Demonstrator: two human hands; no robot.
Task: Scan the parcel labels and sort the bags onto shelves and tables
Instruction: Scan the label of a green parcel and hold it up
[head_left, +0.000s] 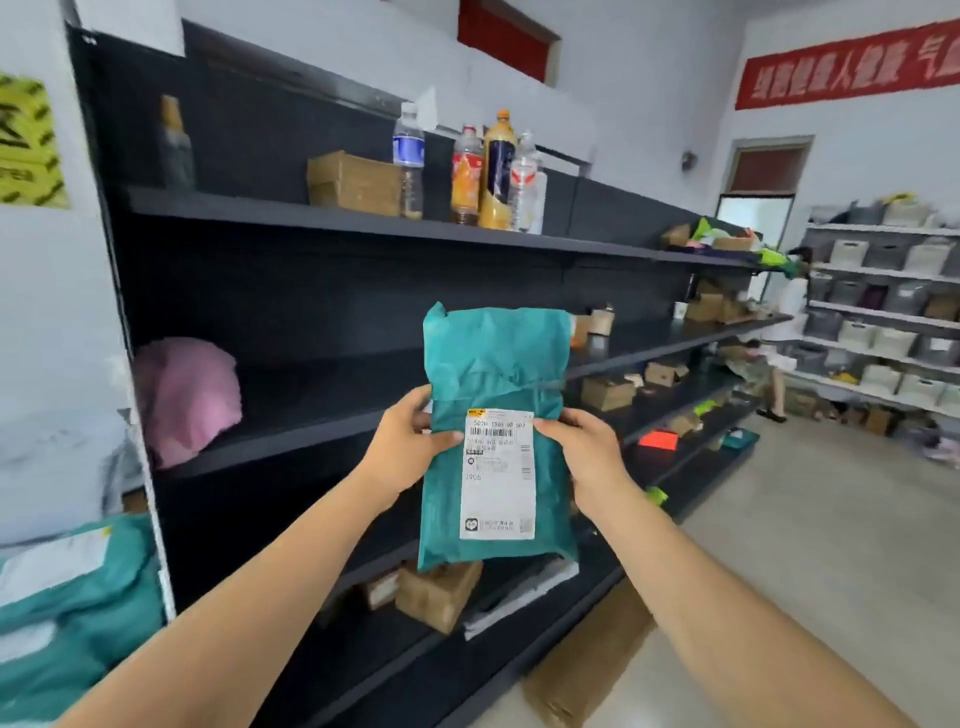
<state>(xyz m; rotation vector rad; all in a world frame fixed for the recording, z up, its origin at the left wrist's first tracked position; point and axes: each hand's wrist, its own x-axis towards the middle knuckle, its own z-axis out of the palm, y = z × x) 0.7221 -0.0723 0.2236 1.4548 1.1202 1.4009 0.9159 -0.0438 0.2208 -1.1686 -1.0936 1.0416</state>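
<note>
I hold a teal parcel bag (493, 364) upright in front of the dark shelving unit (322, 218). A white shipping label (497, 478) with a barcode faces me on its lower half. My left hand (402, 447) grips the bag's left edge, thumb on the front beside the label. My right hand (584, 447) grips the right edge, thumb touching the label's top corner. No scanner is in view.
A pink bag (187, 400) lies on the middle shelf at left. Bottles (488, 171) and a cardboard box (353, 182) stand on the top shelf. Brown boxes (436, 592) sit on the lower shelf. More teal bags (72, 608) lie at lower left. A person (763, 369) crouches by far white shelves.
</note>
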